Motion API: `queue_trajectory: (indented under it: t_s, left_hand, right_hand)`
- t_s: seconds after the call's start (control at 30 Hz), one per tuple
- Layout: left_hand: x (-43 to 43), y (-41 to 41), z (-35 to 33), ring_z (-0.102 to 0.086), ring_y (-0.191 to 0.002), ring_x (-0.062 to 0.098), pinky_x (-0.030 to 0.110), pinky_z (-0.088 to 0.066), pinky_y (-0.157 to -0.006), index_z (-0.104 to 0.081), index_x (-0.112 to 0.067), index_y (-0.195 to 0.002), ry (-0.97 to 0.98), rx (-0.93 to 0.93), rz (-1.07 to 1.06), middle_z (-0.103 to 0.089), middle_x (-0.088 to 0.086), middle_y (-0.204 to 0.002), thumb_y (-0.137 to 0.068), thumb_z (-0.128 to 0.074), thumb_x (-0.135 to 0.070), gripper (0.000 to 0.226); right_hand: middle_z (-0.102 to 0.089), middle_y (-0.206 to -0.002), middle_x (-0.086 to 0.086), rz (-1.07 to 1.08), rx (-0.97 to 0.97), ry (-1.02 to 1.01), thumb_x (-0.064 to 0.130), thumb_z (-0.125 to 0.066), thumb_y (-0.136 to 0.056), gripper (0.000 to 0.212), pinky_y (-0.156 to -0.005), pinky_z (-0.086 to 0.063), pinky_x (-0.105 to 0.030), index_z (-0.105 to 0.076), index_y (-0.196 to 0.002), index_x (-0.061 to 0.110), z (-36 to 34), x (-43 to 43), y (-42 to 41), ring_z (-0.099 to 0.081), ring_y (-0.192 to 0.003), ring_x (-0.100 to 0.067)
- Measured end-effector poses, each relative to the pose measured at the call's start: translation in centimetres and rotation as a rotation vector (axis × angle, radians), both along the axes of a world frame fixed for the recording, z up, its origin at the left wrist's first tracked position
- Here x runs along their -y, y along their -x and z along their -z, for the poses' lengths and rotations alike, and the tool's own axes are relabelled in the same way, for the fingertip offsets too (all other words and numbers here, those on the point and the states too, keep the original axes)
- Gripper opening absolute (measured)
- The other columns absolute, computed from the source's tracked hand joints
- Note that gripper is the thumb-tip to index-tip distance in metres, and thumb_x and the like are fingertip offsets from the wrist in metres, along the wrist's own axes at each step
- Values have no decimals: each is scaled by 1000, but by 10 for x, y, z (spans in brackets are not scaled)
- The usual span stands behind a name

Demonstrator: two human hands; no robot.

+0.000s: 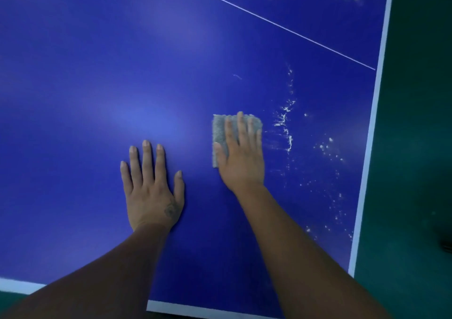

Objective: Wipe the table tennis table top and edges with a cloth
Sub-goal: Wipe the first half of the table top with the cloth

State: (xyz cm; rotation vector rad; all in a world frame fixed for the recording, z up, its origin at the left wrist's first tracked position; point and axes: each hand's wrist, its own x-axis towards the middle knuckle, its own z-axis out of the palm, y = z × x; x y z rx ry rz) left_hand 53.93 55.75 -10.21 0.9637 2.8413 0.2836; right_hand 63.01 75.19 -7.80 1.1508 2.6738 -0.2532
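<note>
As viewed from the head camera, the blue table tennis table top [73,74] fills most of the field, with dark green floor [415,147] beyond its right side and near edge. White border stripes [374,113] run along the right and near edges. One thin white line [269,20] crosses the top diagonally at upper right. White specks and smears [288,133] are scattered over the right part of the top, densest in a band just right of the cloth and again towards the upper right.

Two bare hands lie on the top. The left hand [151,189] rests flat on the bare surface, fingers straight and spread, holding nothing. The right hand [241,157] presses flat on one folded grey cloth [219,133], which lies on the top, to the right of the left hand and apart from it. Its four fingers [241,125] lie straight and close together across the cloth, and the thumb lies on the cloth's left part. The cloth's far edge is about level with the fingertips.
</note>
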Motion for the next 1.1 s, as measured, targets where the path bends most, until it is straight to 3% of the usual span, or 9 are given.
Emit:
queue_trajectory:
  t_s: [0.1, 0.2, 0.3, 0.4, 0.57, 0.83, 0.97, 1.1]
  left_hand:
    - [-3, -1, -4, -3, -168, 32, 57, -6, -134, -26, -12, -170, -8, 23, -28, -13, 9, -180, -107, -34, -52, 75]
    - [-30, 6, -9, -4, -167, 32, 57, -4, -134, -29, -11, -169, -55, 60, -79, -14, 9, -180, -108, -34, -48, 72]
    - [-83, 29, -8, -3, -167, 34, 56, 0, -134, -20, -10, -171, -28, 38, -23, -10, 11, -180, -110, -30, -47, 73]
    - [-130, 49, -3, 4, -167, 33, 58, 1, -133, -13, -18, -173, 17, 6, -40, -1, 8, -181, -112, -24, -49, 70]
    - [-149, 53, 2, 2, -167, 32, 57, 0, -134, -18, -26, -173, -14, -5, -85, -4, 5, -181, -113, -22, -49, 64]
    - [-150, 54, 2, -7, -167, 32, 56, -2, -134, -30, -23, -170, -68, -40, -100, -16, 8, -180, -113, -26, -42, 61]
    - [-151, 54, 1, -3, -167, 29, 55, -1, -134, -26, -26, -171, -33, -31, -111, -13, 5, -180, -112, -24, -48, 63]
    - [-152, 55, 1, -4, -167, 29, 54, -1, -135, -28, -25, -171, -26, -43, -115, -15, 5, -180, -110, -30, -49, 65]
  right_hand:
    - [12, -180, -5, -42, -43, 36, 53, -19, -114, 68, -135, 6, -49, 1, -172, 25, -1, -1, 21, 17, -165, -27]
    - [9, -180, -5, -78, -53, 18, 37, -16, -113, 64, -135, 0, -50, 0, -172, 21, 1, -24, 13, 12, -166, -26]
    - [10, -180, -7, -60, -21, -5, 31, -19, -111, 66, -134, -2, -50, 3, -172, 19, 1, -52, -17, 13, -166, -27]
    - [6, -180, -8, -22, -4, -36, 37, -19, -113, 65, -135, -4, -51, 1, -172, 18, 0, -75, -51, 10, -167, -26]
    - [-4, -180, -9, -153, 13, -112, 44, -17, -115, 67, -134, -13, -55, -9, -172, 9, 4, -86, -65, 0, -167, -29]
    - [-5, -181, -5, -187, -140, -90, 47, -21, -115, 66, -134, -4, -52, -10, -172, 15, 21, -103, 76, -1, -167, -28]
    - [-6, -181, -1, -109, -168, -59, 50, -20, -114, 66, -134, -4, -51, -11, -173, 22, 21, -128, 94, -1, -167, -25]
    - [-12, -180, -3, 43, -178, -68, 49, -19, -114, 65, -135, -6, -52, -16, -172, 19, 21, -154, 48, -5, -167, -26]
